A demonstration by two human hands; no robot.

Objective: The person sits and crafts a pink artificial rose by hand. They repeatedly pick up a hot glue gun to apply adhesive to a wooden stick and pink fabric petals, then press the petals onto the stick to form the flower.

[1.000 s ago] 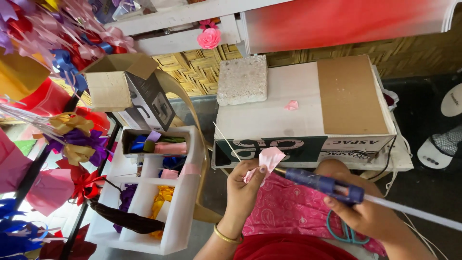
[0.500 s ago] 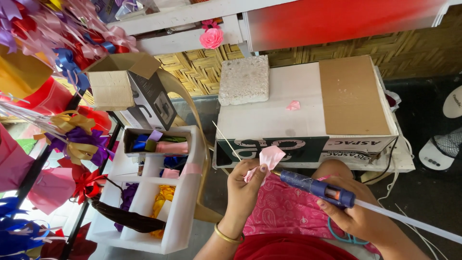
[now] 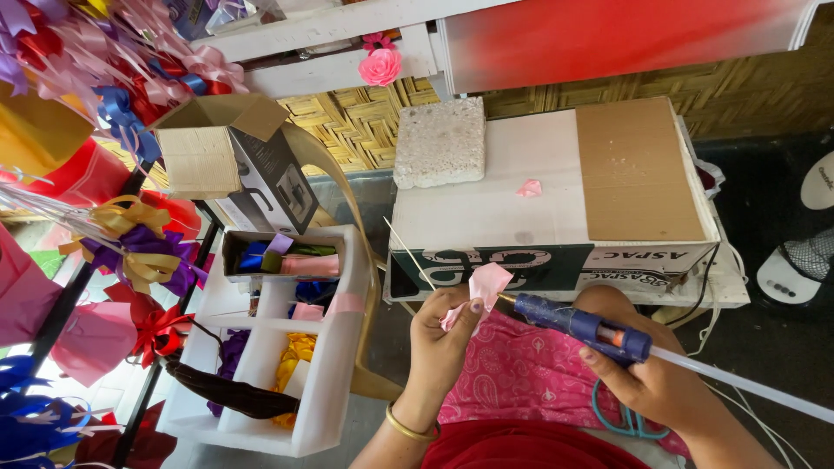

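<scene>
Woven-mat floor, cardboard box [image 3: 521,217] ahead of hands. Left hand [image 3: 447,334] pinches pink ribbon petal [image 3: 486,282]; right hand [image 3: 647,382] grips blue glue gun [image 3: 578,323], nozzle touching petal. Risk: hot glue reaching nearby fingertips.

The folded ribbon piece [image 3: 486,285] sits in the left hand [image 3: 445,339], the glue gun [image 3: 580,323] just right of it; behind lies the box [image 3: 556,213], the compartment tray [image 3: 287,347] left.

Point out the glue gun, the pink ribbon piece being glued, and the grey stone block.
glue gun [image 3: 580,324], head view, on its blue barrel.
pink ribbon piece [image 3: 488,282], head view, on its folded top.
grey stone block [image 3: 440,142], head view, on its top face.
</scene>
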